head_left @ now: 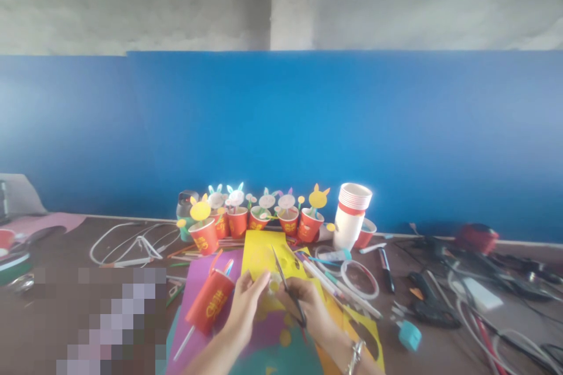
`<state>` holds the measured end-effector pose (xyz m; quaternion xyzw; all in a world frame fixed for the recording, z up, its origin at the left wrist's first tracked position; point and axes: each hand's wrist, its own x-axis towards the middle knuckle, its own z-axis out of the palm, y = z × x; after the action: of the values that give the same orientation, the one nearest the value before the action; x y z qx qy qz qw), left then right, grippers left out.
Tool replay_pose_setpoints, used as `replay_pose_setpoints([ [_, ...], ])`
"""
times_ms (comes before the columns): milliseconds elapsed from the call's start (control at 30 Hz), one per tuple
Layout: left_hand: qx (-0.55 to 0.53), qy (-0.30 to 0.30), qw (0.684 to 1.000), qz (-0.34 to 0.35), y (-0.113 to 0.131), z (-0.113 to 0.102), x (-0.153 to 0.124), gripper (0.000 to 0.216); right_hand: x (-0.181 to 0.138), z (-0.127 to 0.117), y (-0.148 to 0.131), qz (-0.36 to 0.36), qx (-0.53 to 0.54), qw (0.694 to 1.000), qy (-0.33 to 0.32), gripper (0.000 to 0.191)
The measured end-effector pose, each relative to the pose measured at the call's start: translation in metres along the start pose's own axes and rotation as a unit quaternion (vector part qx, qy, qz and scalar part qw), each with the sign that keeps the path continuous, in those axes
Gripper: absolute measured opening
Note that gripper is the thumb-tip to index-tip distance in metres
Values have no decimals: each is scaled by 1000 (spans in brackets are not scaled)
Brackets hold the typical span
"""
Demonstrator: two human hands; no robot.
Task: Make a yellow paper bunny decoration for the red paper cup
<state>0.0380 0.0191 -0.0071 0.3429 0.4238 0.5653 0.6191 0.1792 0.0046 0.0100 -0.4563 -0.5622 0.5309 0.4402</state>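
In the middle of the head view, my right hand (310,304) is closed on a pair of scissors (287,286), whose blades point up and away. My left hand (248,302) is closed too, with thumb and fingers pinching a small, blurred piece of yellow paper (274,286) close to the blades. Below and behind the hands lie a yellow sheet (259,246) with cut-out holes, a purple sheet (187,310) and a teal sheet (285,363). A yellow paper disc (285,337) rests between my forearms. Left of my left hand, a red paper cup (213,299) lies tilted on the purple sheet.
Several red cups with paper animal heads, such as the yellow one (319,196), line the back. Stacked white cups (352,217) stand to their right. Coiled tubing (360,278), a glue gun (433,302) and cables lie rightward. A white cable (141,243) lies left.
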Motion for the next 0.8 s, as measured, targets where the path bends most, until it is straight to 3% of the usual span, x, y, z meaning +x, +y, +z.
replay_pose_setpoints([
  [167,0,9,1000,7,2,2,-2,38,-2,0,-5,28,-2,1000,1,38],
  [400,36,-102,993,56,10,3,-4,30,-4,0,-5,39,28,999,-4,36],
  [800,43,-68,995,53,7,1,-2,26,-4,0,-5,-1,22,1000,1,37],
])
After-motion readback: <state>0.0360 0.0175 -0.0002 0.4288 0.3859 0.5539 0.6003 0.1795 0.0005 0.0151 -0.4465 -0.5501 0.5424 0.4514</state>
